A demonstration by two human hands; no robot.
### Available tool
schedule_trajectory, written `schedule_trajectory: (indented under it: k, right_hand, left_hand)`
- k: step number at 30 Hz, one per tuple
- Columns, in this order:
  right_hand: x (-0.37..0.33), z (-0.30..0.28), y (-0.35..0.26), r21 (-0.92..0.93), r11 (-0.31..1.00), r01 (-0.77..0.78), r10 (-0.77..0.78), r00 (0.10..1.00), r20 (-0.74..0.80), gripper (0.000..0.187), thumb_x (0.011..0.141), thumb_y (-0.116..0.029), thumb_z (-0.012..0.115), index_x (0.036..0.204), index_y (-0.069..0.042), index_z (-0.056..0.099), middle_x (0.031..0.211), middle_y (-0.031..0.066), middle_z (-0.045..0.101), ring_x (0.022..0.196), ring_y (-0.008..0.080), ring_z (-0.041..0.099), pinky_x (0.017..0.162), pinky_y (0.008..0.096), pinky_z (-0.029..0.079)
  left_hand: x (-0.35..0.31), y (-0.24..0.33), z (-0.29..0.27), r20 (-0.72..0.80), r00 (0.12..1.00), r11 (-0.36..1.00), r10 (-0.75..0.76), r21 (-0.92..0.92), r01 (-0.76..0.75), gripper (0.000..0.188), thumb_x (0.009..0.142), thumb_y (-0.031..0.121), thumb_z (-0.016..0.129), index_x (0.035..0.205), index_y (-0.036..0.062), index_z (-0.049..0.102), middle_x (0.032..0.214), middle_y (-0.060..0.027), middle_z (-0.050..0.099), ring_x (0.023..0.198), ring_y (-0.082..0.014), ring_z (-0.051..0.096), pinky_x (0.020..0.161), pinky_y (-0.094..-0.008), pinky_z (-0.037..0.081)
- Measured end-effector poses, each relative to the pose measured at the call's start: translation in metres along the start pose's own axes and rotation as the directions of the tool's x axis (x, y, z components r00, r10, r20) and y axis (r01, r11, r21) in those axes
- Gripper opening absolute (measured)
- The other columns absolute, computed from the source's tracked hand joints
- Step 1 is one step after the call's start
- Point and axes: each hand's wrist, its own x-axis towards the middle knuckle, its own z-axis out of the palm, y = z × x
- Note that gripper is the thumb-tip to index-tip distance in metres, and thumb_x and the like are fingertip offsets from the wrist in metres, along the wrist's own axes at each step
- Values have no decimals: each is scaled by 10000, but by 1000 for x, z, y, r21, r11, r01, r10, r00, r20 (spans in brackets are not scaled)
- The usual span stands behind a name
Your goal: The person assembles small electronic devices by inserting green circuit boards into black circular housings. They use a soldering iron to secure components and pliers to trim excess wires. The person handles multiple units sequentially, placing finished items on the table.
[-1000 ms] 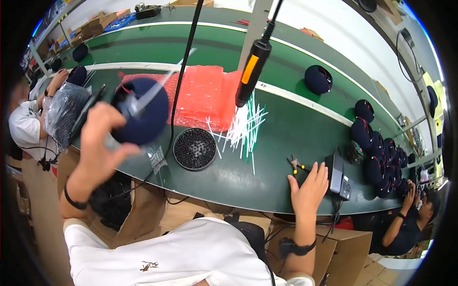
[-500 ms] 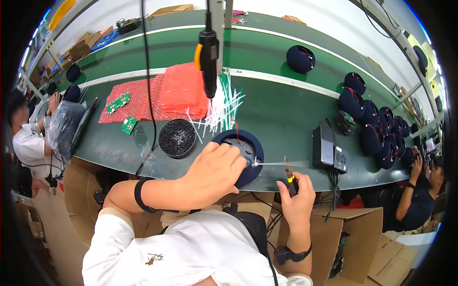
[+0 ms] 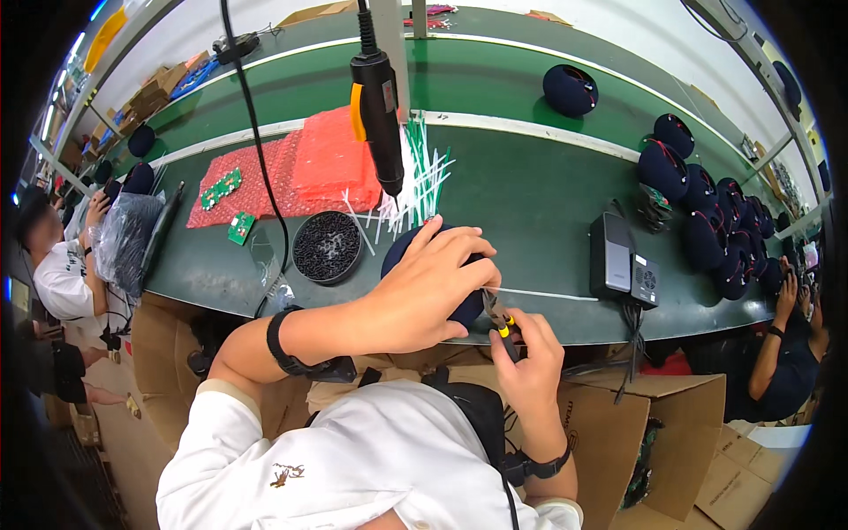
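Note:
On the bench's near edge, my left hand (image 3: 433, 287) grips a dark navy round shell (image 3: 397, 254) from above, covering most of it. A white cable tie (image 3: 552, 294) sticks out from the shell's right side, its tail pointing right. My right hand (image 3: 532, 358) is closed around a pair of cutters (image 3: 504, 329) with black and yellow handles. The cutters' metal jaws are at the shell's right rim, close by the cable tie and my left fingertips. Whether the blades touch the tie cannot be made out.
Beyond the shell hangs a black electric screwdriver (image 3: 378, 119). A round dish of black screws (image 3: 327, 247), white and green cable ties (image 3: 422, 181), red bubble wrap (image 3: 331, 163) and green circuit boards (image 3: 221, 189) lie around. Rightward are a black power unit (image 3: 611, 256) and several navy shells (image 3: 704, 237).
My right hand has brought the cutters left and up to the shell's rim. My left hand has shifted further over the shell, fingers spreading. The view has tilted slightly.

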Motion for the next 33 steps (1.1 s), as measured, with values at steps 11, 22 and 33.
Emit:
schedule_trajectory:
  k: [11,22,33]
  right_hand:
    - [8,9,-3,4,1000,12,-12,1000,-4,322,809,-14,848,1102,20,720,871,115,665,687,231,643,621,332,519]
    - [27,4,15,-304,950,66,-101,989,-103,328,824,-175,887,1070,-32,724,872,123,674,729,300,658,652,379,531]
    - [64,-6,-20,-146,915,377,-353,921,165,637,744,-263,936,1293,-53,693,1412,213,587,1348,430,543,1146,515,445]
  left_hand:
    - [0,-2,6,-129,992,998,-3,-60,-4,346,834,180,854,1097,108,643,1349,-131,600,1448,-390,465,1233,-630,280]
    - [17,-30,-13,-505,858,994,-95,-5,107,122,929,137,726,893,22,706,816,-132,664,827,-336,663,759,-428,531]
    - [10,-122,3,-347,746,754,-568,145,641,216,907,198,708,935,-16,699,825,-273,716,816,-470,721,771,-563,575]
